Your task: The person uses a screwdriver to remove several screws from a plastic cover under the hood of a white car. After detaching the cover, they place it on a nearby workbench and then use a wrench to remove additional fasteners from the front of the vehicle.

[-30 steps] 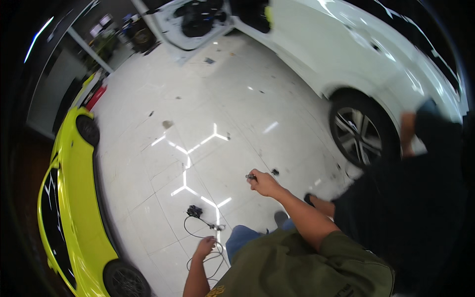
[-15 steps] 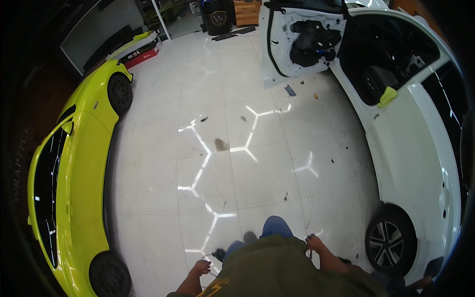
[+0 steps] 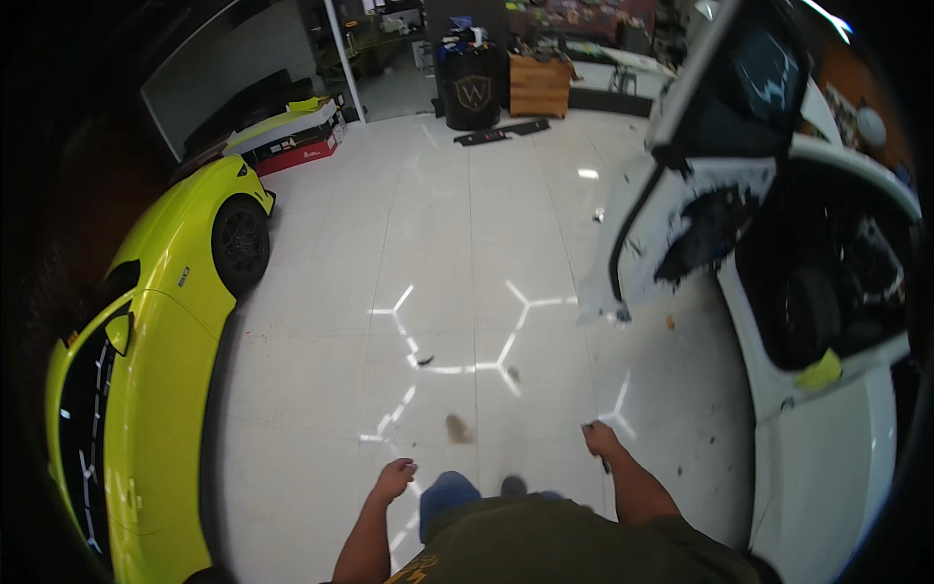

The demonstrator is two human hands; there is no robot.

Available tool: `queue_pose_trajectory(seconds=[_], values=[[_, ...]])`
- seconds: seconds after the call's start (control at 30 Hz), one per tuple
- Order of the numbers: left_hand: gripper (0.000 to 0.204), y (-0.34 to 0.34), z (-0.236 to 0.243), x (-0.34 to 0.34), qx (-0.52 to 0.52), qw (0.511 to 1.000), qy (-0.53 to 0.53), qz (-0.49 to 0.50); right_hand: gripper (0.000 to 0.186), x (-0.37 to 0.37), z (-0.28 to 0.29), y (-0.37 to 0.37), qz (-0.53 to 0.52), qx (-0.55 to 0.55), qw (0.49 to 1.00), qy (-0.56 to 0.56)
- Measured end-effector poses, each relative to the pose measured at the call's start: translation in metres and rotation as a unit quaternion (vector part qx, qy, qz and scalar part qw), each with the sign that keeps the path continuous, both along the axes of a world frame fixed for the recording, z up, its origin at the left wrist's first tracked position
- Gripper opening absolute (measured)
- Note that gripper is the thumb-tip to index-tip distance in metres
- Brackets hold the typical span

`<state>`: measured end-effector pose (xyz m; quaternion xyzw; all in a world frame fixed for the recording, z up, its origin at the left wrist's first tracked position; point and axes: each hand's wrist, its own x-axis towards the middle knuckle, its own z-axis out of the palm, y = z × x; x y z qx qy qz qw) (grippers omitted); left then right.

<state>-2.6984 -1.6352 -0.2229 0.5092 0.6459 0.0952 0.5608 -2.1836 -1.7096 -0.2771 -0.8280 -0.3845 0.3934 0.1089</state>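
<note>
My left hand (image 3: 395, 479) hangs low in front of my body, its fingers curled. Something thin and pale may be at its fingertips, too small to name. On the other side my right hand (image 3: 601, 438) is closed in a fist. A slim dark object (image 3: 606, 466) sticks out below that fist, and I cannot make out its kind. Neither hand touches a car. Ahead on the right, nearest to my right hand, stands the open door (image 3: 715, 219) of a white car (image 3: 827, 477); its inner side is bare of trim, with dark patches.
A yellow-green car (image 3: 161, 389) lines the left side. A yellow cloth (image 3: 819, 371) lies on the white car by the door opening. Farther off stand a black barrel (image 3: 472, 92), a wooden crate (image 3: 540, 86) and long boxes (image 3: 292, 136). Dark trim strips (image 3: 501, 132) and scraps (image 3: 425, 362) lie on the floor.
I have moved forward, and the view has tilted up toward the back of the shop. The open door is closer. Both hands have swung forward, the right one farther out.
</note>
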Motion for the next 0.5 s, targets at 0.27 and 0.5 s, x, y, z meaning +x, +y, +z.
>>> queue_pose_trajectory(seconds=[0.27, 0.5], values=[[0.031, 0.223, -0.180, -0.059, 0.155, 0.864, 0.218, -0.427, 0.029, 0.053, 0.078, 0.417, 0.035, 0.197, 0.974, -0.108], [0.044, 0.487, -0.177, -0.008, -0.061, 0.905, 0.127, -0.401, 0.035, 0.079, 0.004, 0.462, 0.044, -0.084, 0.995, -0.033]])
